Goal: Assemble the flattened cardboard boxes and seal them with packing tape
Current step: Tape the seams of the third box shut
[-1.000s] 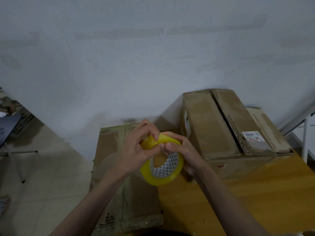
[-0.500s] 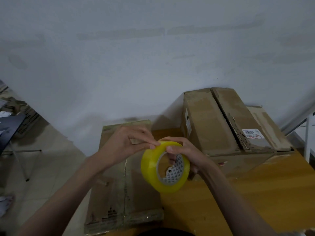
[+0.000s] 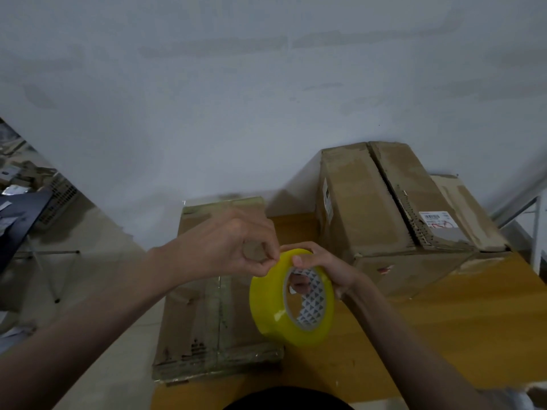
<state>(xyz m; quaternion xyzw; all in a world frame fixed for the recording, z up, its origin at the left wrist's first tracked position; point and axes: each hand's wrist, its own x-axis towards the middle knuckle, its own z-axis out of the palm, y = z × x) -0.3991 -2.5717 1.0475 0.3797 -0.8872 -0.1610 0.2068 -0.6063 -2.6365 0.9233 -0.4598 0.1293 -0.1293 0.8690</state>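
The left hand (image 3: 233, 247) has drawn slightly leftward, thumb and forefinger pinching at the top edge of the yellow tape roll (image 3: 291, 297). The right hand (image 3: 322, 267) grips the roll above the wooden table (image 3: 444, 321). Beyond lie a flattened box (image 3: 207, 315) and a larger closed box (image 3: 384, 208).

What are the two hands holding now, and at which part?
The right hand grips the yellow tape roll, thumb on its outer top and fingers through the core. The left hand pinches at the roll's upper edge, apparently the tape's loose end.
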